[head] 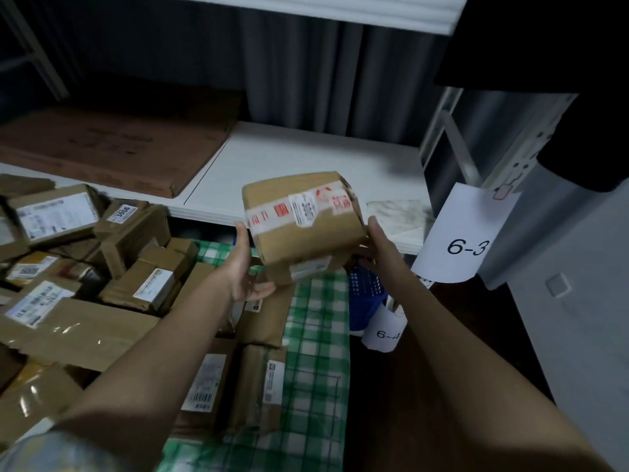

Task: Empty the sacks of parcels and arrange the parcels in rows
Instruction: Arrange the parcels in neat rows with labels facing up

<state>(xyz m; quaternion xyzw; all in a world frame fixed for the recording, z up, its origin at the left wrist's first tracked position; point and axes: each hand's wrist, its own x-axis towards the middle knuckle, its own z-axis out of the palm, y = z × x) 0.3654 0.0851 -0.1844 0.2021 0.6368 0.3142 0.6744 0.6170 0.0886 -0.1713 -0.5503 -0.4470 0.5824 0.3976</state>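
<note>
I hold a brown cardboard parcel [303, 226], wrapped with white tape printed in red and bearing a white label, up in front of the white shelf [306, 155]. My left hand [246, 267] grips its left side and underside. On the right edge my right hand [376, 243] holds it, fingers curled behind. Below lie several brown parcels [102, 267] heaped at the left, and more parcels [231, 379] stand in a row on a green checked cloth [316, 352].
A brown board [112, 148] lies on the shelf at the left. Paper tags reading 6-3 [466, 236] and 6-4 [386, 330] hang from the rack upright at the right. A blue basket [366, 298] sits under the shelf. A marbled flat item [398, 212] rests on the shelf's right end.
</note>
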